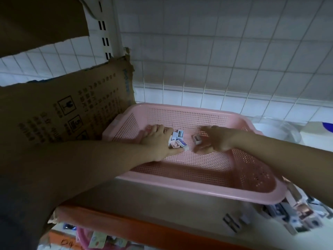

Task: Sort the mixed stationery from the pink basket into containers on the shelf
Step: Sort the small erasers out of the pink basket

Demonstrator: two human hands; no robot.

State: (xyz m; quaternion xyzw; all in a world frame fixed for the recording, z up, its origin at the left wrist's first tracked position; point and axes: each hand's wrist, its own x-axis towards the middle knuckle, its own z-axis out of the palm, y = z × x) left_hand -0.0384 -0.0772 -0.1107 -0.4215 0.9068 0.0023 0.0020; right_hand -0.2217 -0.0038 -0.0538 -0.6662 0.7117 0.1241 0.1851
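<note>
**Both my hands down in the pink basket, on the erasers**

My two arms reach forward into the pink basket, which sits on a pale shelf top with an orange front edge. The basket is shallow, with perforated walls and floor, and its far rim lies close to the white tiled wall.

My left hand lies palm down on the basket floor, fingers spread out toward the far left corner, my thumb stretched to the right. Under and just beside the thumb side is a small cluster of erasers in blue and white sleeves, bunched together and touching one another; my thumb tip touches the nearest one. My fingers here are apart and fairly straight, pressing rather than wrapping.

My right hand hovers a little to the right, fingers curled inward. A single eraser with a grey sleeve sits at my fingertips, touching them; I cannot tell for sure whether I truly pinch it or only touch it.

To the left of the basket stands a torn cardboard box with printed handling marks, its side touching the basket's left rim. Beyond the basket's right far corner is a clear plastic container. At lower right, below the basket's near corner, lies a blurred heap of small packaged items
</note>
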